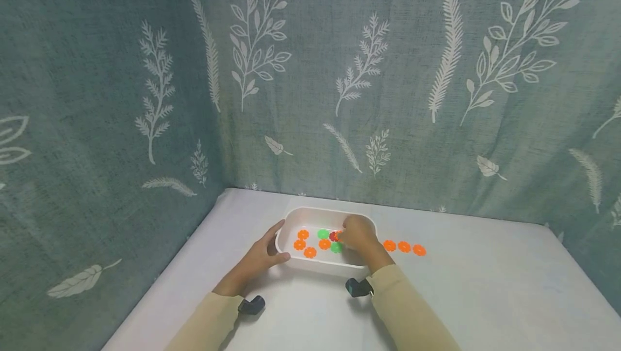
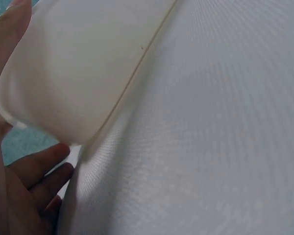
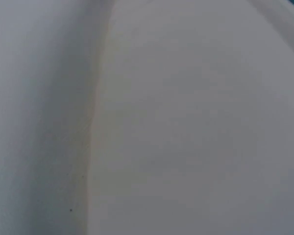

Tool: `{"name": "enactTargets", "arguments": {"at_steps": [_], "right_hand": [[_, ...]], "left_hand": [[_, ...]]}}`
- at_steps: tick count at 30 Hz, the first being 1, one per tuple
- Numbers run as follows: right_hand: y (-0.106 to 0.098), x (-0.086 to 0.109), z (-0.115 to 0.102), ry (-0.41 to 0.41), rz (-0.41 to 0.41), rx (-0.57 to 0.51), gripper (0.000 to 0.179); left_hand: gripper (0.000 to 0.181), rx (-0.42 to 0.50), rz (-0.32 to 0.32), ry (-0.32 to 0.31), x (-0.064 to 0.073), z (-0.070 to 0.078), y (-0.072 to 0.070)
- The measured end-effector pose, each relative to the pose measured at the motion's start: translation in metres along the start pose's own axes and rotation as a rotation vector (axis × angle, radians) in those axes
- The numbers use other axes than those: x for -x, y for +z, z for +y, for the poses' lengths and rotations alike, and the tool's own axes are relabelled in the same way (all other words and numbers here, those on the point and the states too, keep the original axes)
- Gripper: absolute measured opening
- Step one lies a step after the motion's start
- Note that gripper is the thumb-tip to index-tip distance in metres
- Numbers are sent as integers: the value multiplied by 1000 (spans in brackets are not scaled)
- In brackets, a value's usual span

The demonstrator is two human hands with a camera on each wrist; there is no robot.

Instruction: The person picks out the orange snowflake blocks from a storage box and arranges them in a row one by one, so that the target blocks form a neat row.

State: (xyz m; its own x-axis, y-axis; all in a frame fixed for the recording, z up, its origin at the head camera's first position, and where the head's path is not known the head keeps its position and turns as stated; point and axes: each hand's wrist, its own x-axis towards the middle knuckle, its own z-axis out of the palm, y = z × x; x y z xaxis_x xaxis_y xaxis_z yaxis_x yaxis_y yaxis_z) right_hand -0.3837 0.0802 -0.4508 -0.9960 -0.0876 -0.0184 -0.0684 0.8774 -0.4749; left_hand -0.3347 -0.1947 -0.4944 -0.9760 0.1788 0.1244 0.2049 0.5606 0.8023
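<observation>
A white rectangular plastic tub (image 1: 320, 268) stands on the table with several flat flower-shaped discs inside. Among them are orange discs (image 1: 310, 253), green discs (image 1: 323, 234) and a red disc (image 1: 333, 236). My left hand (image 1: 259, 256) holds the tub's left end, thumb at the near rim and fingers spread along the end. The left wrist view shows its fingers (image 2: 44, 176) beside the tub's lower corner. Reaching over the near rim, my right hand (image 1: 359, 235) pinches an orange disc (image 1: 338, 236) at its fingertips, partly hidden. Only the tub's wall (image 3: 186, 122) fills the right wrist view.
Right of the tub, three orange discs (image 1: 404, 246) lie in a row on the white-covered table (image 1: 485, 286). A green leaf-patterned curtain (image 1: 310, 70) borders the table at the back and left. Dark camera mounts (image 1: 252, 305) sit at both wrists.
</observation>
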Motion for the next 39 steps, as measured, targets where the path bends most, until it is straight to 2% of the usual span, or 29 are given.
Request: {"name": "enactTargets", "arguments": {"at_steps": [2,7,9,14,21,25,32,39], "right_hand": [[2,0,1,13,-9,4,25],[6,0,3,-29,-33,76,10],[6,-1,3,-60,-40,114,10],[2,-1,2,-84,-47,124,9],[1,3,0,-76,-33,83,23],[1,2,0,-46,-23,38,22],[-2,4,-1,-43,-3,40,19],[-5,5,-2,-54,8,48,18]], "left_hand": [[105,1,3,-6,1,0,1],[105,-13,10,0,0,-1,2],[104,-14,11,-4,0,-1,1],[101,-4,9,-6,-1,2,1],[100,0,6,-4,-2,1,2],[100,4,8,-2,-2,2,1],[99,2,10,18,-2,0,1],[100,12,2,11,-3,-1,1]]}}
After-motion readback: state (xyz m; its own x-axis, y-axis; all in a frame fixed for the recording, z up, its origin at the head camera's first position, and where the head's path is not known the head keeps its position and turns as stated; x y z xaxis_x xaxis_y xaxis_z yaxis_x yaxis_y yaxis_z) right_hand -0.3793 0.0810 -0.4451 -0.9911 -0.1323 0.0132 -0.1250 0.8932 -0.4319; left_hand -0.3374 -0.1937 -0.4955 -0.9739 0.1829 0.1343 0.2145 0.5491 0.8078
